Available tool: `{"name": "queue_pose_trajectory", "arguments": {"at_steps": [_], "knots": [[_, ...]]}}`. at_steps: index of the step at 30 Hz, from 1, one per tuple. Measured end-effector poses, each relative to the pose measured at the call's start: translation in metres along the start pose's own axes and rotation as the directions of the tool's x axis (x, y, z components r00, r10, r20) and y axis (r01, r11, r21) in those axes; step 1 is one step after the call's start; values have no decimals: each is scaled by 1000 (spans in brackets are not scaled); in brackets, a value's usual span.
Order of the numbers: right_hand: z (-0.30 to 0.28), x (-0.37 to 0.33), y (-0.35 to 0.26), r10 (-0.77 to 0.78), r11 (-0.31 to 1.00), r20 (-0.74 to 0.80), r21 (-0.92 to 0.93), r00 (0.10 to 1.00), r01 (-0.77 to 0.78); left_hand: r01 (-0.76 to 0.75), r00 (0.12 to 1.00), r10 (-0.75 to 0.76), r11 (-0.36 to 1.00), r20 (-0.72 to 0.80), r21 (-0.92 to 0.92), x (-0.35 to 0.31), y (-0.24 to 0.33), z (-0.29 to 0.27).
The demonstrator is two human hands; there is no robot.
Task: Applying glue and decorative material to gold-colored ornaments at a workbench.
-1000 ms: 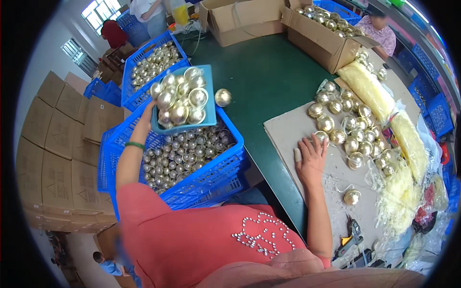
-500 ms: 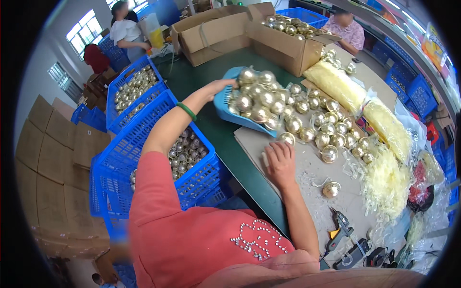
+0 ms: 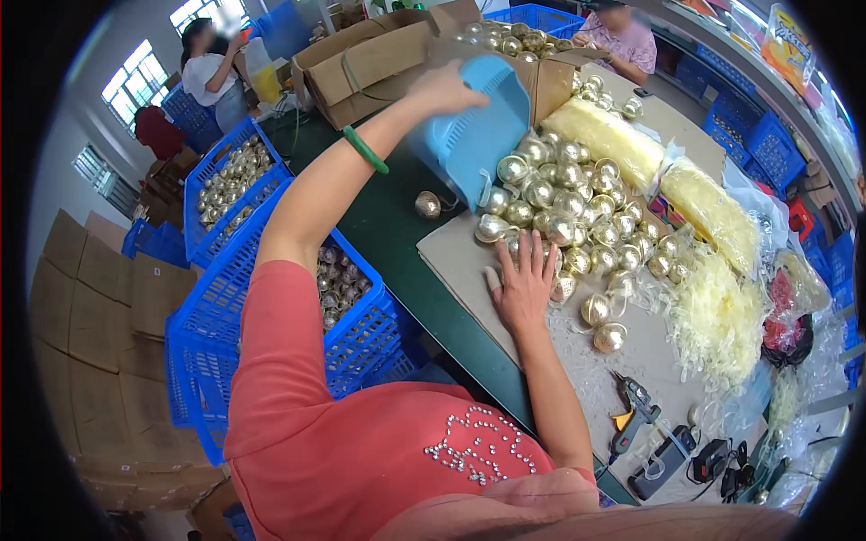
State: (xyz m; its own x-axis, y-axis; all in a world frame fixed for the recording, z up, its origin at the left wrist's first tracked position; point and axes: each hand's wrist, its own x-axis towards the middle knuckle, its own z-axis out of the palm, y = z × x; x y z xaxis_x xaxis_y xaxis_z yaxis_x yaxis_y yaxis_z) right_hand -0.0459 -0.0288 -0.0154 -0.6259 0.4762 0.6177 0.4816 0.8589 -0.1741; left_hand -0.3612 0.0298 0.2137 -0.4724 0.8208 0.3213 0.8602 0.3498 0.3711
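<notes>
My left hand (image 3: 448, 93), with a green bangle on its wrist, grips the rim of a light blue plastic basket (image 3: 483, 135). The basket is tipped steeply on its side, its underside toward me. Beside its lower edge, gold ball ornaments (image 3: 570, 200) lie heaped on a grey cardboard sheet (image 3: 460, 261). My right hand (image 3: 525, 288) rests at the near edge of the heap, fingers spread, fingertips touching the closest balls. One stray gold ball (image 3: 428, 205) sits on the green table left of the basket. Whether any balls are still inside the basket is hidden.
Blue crates (image 3: 271, 288) of balls stand at my left. Open cardboard boxes (image 3: 365, 68) are at the back. Yellow plastic-wrapped bundles (image 3: 704, 216) and loose yellow strands (image 3: 722, 325) lie to the right, a glue gun (image 3: 634, 415) nearer me. A person in pink (image 3: 622, 41) sits across.
The basket, upright-tilted and full before, has been raised and turned over by my left hand. Its balls have spilled onto the heap, one rolling left. My right hand's fingers have spread.
</notes>
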Motion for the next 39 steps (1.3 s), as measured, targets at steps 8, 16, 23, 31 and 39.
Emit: {"name": "queue_pose_trajectory", "arguments": {"at_steps": [8, 16, 23, 31, 39], "knots": [[-2, -1, 7, 29, 999, 0, 22, 1000, -29, -134, 975, 99, 976, -197, -171, -7, 3, -46], [-5, 3, 11, 45, 999, 19, 26, 999, -45, 178, 975, -18, 664, 223, -726, 0, 15, -28], [-3, 6, 17, 46, 996, 64, 79, 997, -51, 457, 854, 110, 310, 508, -834, 67, 68, 104], [3, 4, 18, 93, 984, 56, 147, 994, -100, 595, 796, 40, 128, 603, -794, 141, 184, 200], [7, 6, 21, 95, 973, 57, 207, 994, -105, 126, 988, 16, 508, 155, -852, 150, 166, 251]]}}
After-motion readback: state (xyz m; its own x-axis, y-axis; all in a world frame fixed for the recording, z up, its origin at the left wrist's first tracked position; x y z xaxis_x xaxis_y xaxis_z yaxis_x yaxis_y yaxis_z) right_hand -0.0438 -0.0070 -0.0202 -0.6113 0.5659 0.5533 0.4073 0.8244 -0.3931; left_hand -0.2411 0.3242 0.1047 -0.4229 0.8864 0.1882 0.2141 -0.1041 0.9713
